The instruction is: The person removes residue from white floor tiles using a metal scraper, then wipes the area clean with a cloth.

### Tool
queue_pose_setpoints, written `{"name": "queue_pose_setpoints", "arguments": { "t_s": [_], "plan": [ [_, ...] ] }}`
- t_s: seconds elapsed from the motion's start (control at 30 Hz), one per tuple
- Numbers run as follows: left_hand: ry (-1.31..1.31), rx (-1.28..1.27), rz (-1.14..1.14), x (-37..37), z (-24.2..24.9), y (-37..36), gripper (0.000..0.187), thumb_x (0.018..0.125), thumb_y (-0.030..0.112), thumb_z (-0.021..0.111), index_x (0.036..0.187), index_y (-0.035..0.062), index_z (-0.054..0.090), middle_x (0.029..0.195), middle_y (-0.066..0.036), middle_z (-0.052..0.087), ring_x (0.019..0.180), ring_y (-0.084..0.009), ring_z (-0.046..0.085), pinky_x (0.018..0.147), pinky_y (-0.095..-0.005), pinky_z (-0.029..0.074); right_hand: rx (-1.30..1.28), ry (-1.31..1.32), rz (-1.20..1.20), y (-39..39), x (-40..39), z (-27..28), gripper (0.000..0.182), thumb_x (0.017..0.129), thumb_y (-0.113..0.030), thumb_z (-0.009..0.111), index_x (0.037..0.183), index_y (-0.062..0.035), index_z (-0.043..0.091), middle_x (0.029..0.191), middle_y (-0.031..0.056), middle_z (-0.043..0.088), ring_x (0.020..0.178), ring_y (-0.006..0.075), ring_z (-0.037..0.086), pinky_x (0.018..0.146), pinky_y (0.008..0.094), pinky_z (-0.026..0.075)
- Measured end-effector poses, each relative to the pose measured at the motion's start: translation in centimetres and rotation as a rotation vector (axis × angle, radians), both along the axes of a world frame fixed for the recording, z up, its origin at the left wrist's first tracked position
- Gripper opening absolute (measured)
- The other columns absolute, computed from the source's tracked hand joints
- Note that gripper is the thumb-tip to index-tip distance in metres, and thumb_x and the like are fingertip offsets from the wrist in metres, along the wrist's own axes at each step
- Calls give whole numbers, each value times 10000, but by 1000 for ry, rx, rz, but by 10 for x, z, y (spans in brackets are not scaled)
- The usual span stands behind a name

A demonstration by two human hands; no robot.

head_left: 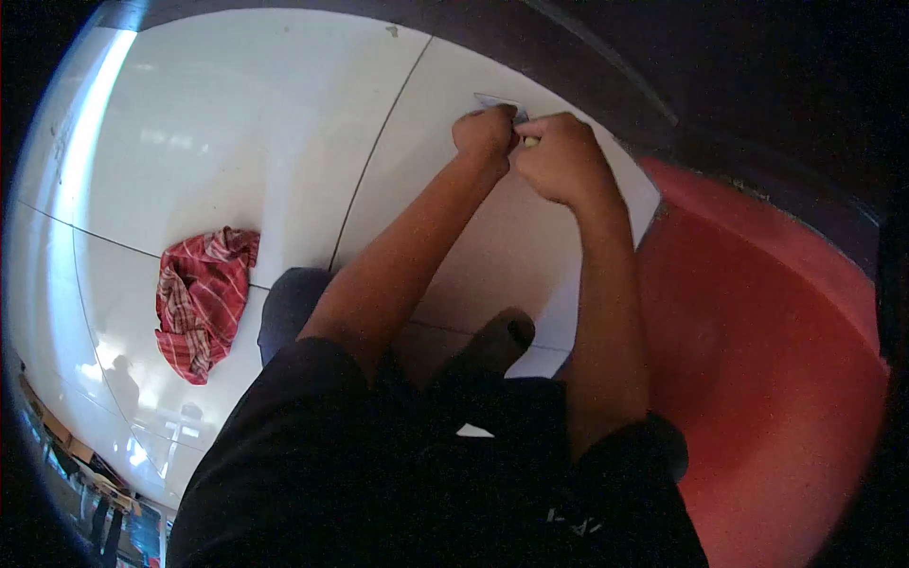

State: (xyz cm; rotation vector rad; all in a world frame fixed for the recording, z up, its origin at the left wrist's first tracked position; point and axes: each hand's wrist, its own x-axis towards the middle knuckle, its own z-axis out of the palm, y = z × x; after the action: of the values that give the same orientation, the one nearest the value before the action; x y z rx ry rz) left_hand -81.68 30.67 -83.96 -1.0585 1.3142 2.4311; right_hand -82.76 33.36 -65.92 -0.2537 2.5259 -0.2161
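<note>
Near the far edge of the white tiled floor [445, 237], both of my hands are close together at a flat-bladed tool [496, 100], which looks like a scraper. Its thin grey blade shows just beyond my left hand [484, 133], whose fingers are curled closed against it. My right hand [565, 159] is wrapped in a fist beside it, with a small pale yellow bit, perhaps the handle, showing between the fingers. My hands cover most of the tool, so its full shape is hidden.
A crumpled red checked cloth [206, 303] lies on the tiles to my left. On the right is a red surface [757, 360] with a raised border. A dark band [739, 85] runs along the far side. Assorted items [104, 492] stand at the lower left.
</note>
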Motion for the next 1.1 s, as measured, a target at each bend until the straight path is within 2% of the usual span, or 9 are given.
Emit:
{"name": "queue_pose_setpoints", "arguments": {
  "t_s": [0.2,0.37,0.43,0.57,0.67,0.73,0.87,0.93,1.1],
  "plan": [
    [240,-889,-595,-1,-25,-1,137,754,102,566,870,38,603,834,-123,626,767,-256,594,642,-384,459,38,-236,-165,15,-28,8,309,715,-130,554,978,-12,662,885,162,666,801,214,629,742,310,477],
    [135,-452,-286,4,-13,-7,161,746,93,577,887,49,640,846,-143,660,804,-292,642,679,-393,487,-53,111,69,23,0,-5,343,737,-136,522,1033,-11,638,928,191,653,834,260,641,750,322,475],
    [-216,206,138,-2,11,-4,170,753,129,576,889,51,644,839,-139,663,796,-296,642,681,-391,485,-137,201,49,23,9,-20,356,736,-132,512,1054,-28,632,932,206,644,840,273,642,747,326,475],
    [-93,157,131,-14,23,-25,95,698,5,600,779,-39,621,710,-100,602,596,-184,560,496,-311,431,-87,6,-103,14,-4,-24,406,697,-89,509,1083,-24,618,885,204,649,732,245,627,696,312,471],
    [321,-1184,-687,14,16,-13,122,706,63,610,771,-40,619,714,-111,610,606,-186,564,496,-326,427,-86,-57,-38,25,1,-4,346,671,-147,533,973,-24,648,904,218,633,798,322,619,745,375,477],
    [289,-400,42,9,-40,25,161,746,166,592,813,23,620,758,-118,631,666,-229,593,549,-368,452,-121,-16,15,25,-1,-7,316,654,-180,546,905,-26,662,912,228,624,839,369,616,771,411,480],
    [143,-535,-399,-8,-4,-17,172,791,214,548,914,133,637,865,-97,662,809,-283,637,649,-397,487,-135,38,26,27,-4,-26,294,654,-206,544,864,-35,658,879,220,622,819,377,609,755,420,480],
    [193,-1170,-936,7,33,-28,188,799,217,533,937,143,638,896,-95,666,842,-292,641,667,-403,490,-116,-16,82,26,-5,-15,284,656,-207,543,846,-29,657,878,215,622,809,375,611,751,419,480],
    [86,-288,-27,-11,-4,-23,159,715,136,578,712,-18,617,675,-133,615,560,-206,581,484,-348,441,-35,34,216,13,-18,-32,284,684,-250,522,795,-32,665,871,213,622,782,356,619,743,429,480]
  ]
}}
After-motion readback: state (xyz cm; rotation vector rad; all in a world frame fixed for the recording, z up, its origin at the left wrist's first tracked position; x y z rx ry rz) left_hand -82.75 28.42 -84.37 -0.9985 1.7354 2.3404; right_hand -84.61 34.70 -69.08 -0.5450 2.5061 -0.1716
